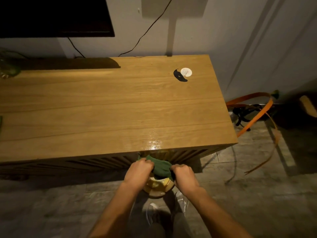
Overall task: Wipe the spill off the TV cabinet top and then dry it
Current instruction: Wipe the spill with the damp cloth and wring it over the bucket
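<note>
A wooden TV cabinet top (pixel 103 103) fills the middle of the view. A shiny wet patch (pixel 154 143) glistens at its front edge. Below that edge, in front of the slatted cabinet face, a dark green cloth (pixel 161 166) is stretched between both hands. My left hand (pixel 139 170) grips its left end in a fist. My right hand (pixel 184 176) grips its right end the same way. The cloth hangs over a yellowish round container (pixel 158 187) on the floor, partly hidden by my hands.
A small white round disc (pixel 186 72) with a black mark (pixel 179 76) beside it lies near the back right of the top. A dark TV (pixel 54 16) hangs at upper left, cables trailing down the wall. Orange straps (pixel 253 117) lie on the tiled floor at right.
</note>
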`<state>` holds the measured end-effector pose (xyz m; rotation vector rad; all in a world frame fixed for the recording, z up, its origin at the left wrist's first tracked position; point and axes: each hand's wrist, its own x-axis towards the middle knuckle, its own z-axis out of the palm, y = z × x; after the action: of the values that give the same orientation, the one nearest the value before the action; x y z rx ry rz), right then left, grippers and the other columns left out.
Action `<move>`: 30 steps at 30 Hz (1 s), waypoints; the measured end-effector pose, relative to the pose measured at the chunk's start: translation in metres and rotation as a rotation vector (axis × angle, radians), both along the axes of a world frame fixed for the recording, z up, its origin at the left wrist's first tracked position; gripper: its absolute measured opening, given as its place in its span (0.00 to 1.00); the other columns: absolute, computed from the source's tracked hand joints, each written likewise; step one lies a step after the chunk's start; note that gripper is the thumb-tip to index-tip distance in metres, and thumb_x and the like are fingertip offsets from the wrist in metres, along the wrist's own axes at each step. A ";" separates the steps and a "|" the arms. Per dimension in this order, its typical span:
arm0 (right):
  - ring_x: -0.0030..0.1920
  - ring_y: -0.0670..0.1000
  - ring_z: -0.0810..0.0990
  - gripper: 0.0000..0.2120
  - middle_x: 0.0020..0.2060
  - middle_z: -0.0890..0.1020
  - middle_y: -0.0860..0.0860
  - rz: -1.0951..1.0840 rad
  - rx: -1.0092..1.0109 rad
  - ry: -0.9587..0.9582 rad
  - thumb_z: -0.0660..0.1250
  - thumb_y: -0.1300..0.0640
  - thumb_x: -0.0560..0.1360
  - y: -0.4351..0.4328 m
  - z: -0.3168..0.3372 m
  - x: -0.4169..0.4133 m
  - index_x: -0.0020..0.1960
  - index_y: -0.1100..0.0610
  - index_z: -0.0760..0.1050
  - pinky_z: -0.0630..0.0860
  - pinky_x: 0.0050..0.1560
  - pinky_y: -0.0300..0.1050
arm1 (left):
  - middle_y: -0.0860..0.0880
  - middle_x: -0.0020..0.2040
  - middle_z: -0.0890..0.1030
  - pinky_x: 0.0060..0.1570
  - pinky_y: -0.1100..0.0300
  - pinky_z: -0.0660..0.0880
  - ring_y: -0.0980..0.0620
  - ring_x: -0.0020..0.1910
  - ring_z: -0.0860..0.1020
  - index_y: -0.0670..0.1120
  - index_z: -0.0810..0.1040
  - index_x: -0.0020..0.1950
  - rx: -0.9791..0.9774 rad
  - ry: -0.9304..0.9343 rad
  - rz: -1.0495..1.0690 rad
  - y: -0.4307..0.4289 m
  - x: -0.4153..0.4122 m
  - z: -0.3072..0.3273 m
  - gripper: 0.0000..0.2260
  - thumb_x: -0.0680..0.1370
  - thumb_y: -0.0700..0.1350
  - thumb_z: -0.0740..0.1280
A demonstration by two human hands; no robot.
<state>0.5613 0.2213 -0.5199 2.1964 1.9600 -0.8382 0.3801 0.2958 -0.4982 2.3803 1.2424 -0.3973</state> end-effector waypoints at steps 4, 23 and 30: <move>0.54 0.56 0.80 0.16 0.52 0.83 0.53 0.026 0.057 0.015 0.66 0.63 0.73 0.014 0.020 0.016 0.60 0.53 0.78 0.77 0.55 0.50 | 0.48 0.55 0.79 0.54 0.51 0.76 0.45 0.54 0.79 0.49 0.77 0.60 -0.009 -0.064 0.018 -0.001 -0.005 0.009 0.13 0.75 0.40 0.66; 0.46 0.58 0.80 0.14 0.45 0.83 0.54 -0.022 0.383 -0.104 0.65 0.63 0.72 0.131 0.192 0.148 0.56 0.51 0.79 0.76 0.44 0.50 | 0.48 0.50 0.80 0.45 0.53 0.76 0.47 0.49 0.79 0.50 0.78 0.53 0.297 -0.253 -0.052 0.133 0.124 0.158 0.12 0.73 0.39 0.66; 0.48 0.58 0.79 0.11 0.45 0.83 0.54 0.020 0.404 -0.134 0.64 0.61 0.75 0.236 0.190 0.230 0.54 0.52 0.80 0.77 0.49 0.51 | 0.49 0.46 0.80 0.40 0.57 0.74 0.48 0.46 0.79 0.50 0.78 0.51 0.324 -0.291 -0.006 0.224 0.204 0.154 0.11 0.72 0.37 0.67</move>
<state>0.7912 0.4571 -0.3300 2.3539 2.2354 -0.2967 0.5842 0.5201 -0.3446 2.5895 1.2375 0.1605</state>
